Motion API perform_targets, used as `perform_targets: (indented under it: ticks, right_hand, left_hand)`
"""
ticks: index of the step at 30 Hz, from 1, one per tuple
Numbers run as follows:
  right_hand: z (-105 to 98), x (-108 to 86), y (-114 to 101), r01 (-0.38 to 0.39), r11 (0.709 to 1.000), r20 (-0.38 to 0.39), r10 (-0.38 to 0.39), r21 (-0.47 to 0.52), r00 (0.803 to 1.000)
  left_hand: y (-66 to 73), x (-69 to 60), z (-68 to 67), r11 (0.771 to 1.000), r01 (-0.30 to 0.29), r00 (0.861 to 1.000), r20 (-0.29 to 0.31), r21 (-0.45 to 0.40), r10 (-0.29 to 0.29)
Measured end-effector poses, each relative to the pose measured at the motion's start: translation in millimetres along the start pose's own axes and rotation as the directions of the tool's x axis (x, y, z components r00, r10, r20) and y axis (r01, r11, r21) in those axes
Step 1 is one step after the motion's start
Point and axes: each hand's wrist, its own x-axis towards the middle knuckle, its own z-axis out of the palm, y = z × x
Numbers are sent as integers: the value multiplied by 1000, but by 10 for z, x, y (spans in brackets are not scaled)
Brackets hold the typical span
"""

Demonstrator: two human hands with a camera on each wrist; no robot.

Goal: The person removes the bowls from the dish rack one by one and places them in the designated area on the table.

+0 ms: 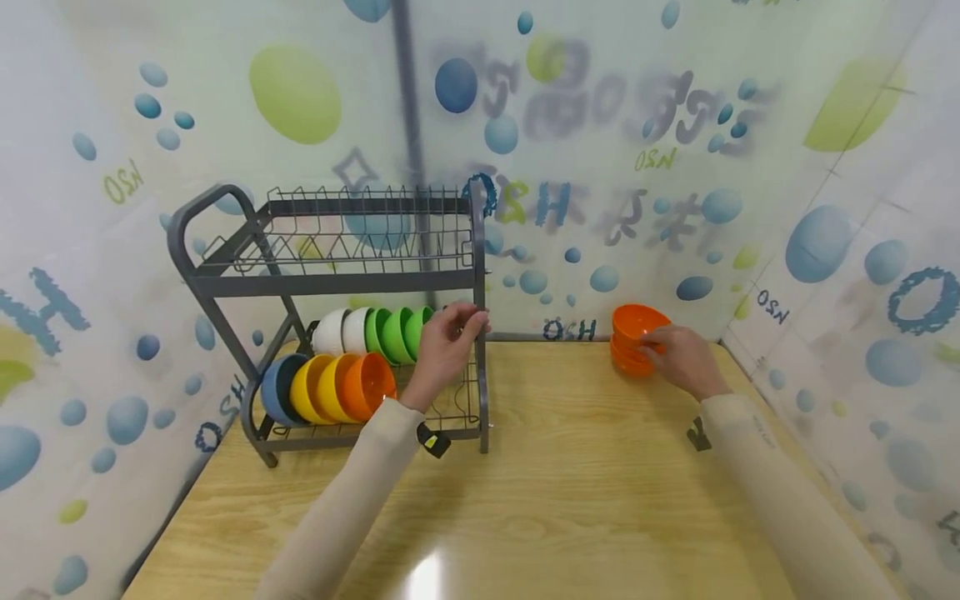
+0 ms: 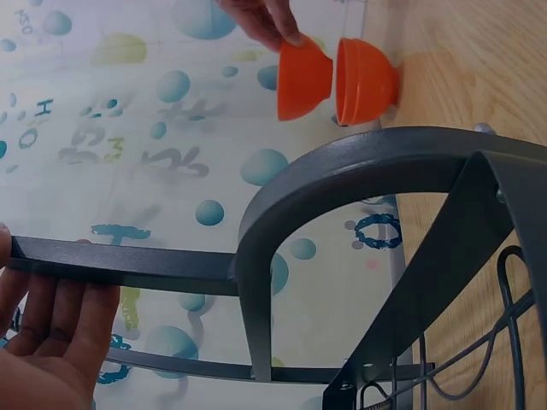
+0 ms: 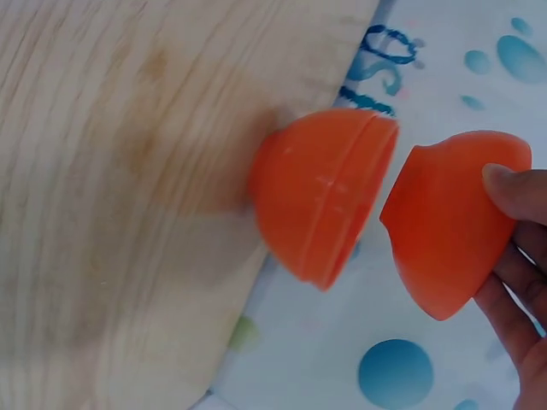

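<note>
My left hand (image 1: 446, 350) holds the right upright of a dark grey two-tier dish rack (image 1: 337, 285). The left wrist view shows its fingers (image 2: 64, 320) around a rack bar (image 2: 128, 261). At the back right of the table, my right hand (image 1: 686, 362) pinches the rim of an orange bowl (image 1: 636, 320). The held bowl (image 3: 457, 222) is just above a small stack of orange bowls (image 3: 320, 196), with a gap between them. This stack (image 2: 367, 81) stands on the table by the back wall.
On the rack's lower tier, white bowls (image 1: 328, 333) and green bowls (image 1: 378, 329) stand on edge behind a blue bowl (image 1: 279, 392), yellow bowls (image 1: 309, 387) and an orange bowl (image 1: 369, 387). Only wire dividers show on the upper tier. Patterned walls (image 1: 600, 167) bound the wooden table (image 1: 562, 500).
</note>
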Motion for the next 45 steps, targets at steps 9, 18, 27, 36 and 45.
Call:
perform_targets:
  ticks: [9,18,27,36,45]
  right_hand:
    - [125,-34,146,8,1000,1,-8,-5,1000]
    - [259,-131,214,15,1000,32,-14,-26,999]
    - [356,-193,285,-1,1000,44,2,-23,999]
    - [380,-192,294,-13,1000,50,13,2,999]
    - [371,-215,266,-80,995,96,74,54,993]
  left_hand:
    - [-8,-15,38,1000,11,1000,-14,-28,-11]
    - [-26,-24,55,1000,5,1000,-30,-17,-6]
    - [-49,-28,74,999,-33,999,-37,-24,32]
    - [-57,-29,73,998,-31,999,-41,-49,29]
    - [250,-110,89,998,-13,999,-46,-61,10]
